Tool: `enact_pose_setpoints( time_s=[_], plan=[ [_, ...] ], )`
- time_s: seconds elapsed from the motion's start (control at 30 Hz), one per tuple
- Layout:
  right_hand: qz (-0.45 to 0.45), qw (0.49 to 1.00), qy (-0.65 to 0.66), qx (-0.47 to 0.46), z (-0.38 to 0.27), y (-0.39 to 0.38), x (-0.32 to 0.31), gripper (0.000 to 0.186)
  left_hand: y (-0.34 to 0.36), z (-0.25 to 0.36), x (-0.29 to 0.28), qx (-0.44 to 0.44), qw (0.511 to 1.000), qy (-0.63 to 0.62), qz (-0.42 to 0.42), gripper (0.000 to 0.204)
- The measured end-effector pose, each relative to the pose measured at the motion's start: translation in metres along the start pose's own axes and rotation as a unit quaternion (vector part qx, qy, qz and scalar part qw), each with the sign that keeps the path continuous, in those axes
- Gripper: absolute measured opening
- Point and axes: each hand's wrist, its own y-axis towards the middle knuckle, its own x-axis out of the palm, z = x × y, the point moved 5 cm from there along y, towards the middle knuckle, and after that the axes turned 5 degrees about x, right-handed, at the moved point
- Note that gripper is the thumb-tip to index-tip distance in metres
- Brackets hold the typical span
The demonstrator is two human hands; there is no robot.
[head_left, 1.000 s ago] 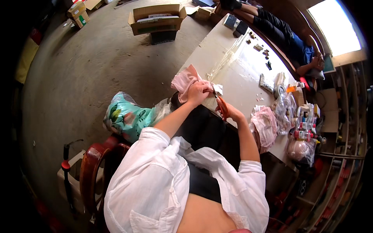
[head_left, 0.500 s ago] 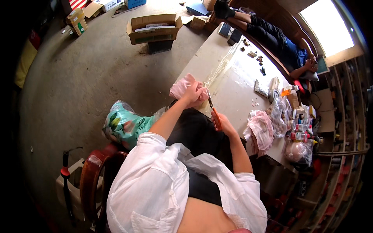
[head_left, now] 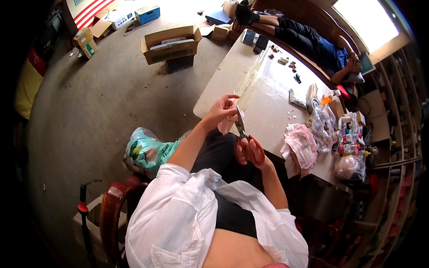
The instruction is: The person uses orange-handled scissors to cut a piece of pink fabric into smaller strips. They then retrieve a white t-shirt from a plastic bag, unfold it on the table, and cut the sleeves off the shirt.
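Probably midway, gripping pink cloth [head_left: 227,126], not yet laid down, in left hand [head_left: 218,110] and orange-handled scissors [head_left: 241,128] in right hand [head_left: 246,152].

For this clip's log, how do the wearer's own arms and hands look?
Loose white sleeves of a light shirt end near the elbows, leaving both forearms bare. The left hand and right hand are ungloved. No watch or bracelet is visible on either wrist.
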Motion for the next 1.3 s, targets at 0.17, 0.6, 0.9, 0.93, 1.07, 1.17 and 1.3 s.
enact_pose_setpoints(
  time_s=[0.17,0.6,0.9,0.93,1.07,1.17,1.3],
  plan=[
    [0.009,0.999,-0.009,-0.044,-0.004,-0.009,0.024,0.082,-0.016,-0.006,0.026,-0.146,0.967,-0.172,-0.116,0.031],
    [-0.011,0.989,0.025,-0.146,-0.015,-0.036,0.039,0.074,-0.034,0.016,0.05,0.01,0.999,0.002,-0.046,0.037],
    [0.102,0.992,0.009,-0.073,0.056,-0.04,-0.024,0.088,-0.031,0.043,0.062,0.08,0.992,0.057,0.082,0.025],
    [0.106,0.991,0.003,-0.076,0.055,-0.038,-0.023,0.087,-0.032,0.045,0.057,0.112,0.983,0.078,0.126,0.022],
    [0.086,0.986,-0.059,-0.132,-0.014,-0.042,0.046,0.086,-0.036,0.041,0.047,0.045,0.987,0.121,0.094,0.017],
    [0.086,0.985,-0.065,-0.137,-0.007,-0.043,0.042,0.086,-0.035,0.046,0.054,0.034,0.988,0.115,0.097,0.018],
    [0.103,0.983,-0.067,-0.137,-0.016,-0.045,0.054,0.086,-0.037,0.055,0.061,0.021,0.994,0.057,0.086,0.016]
  ],
)
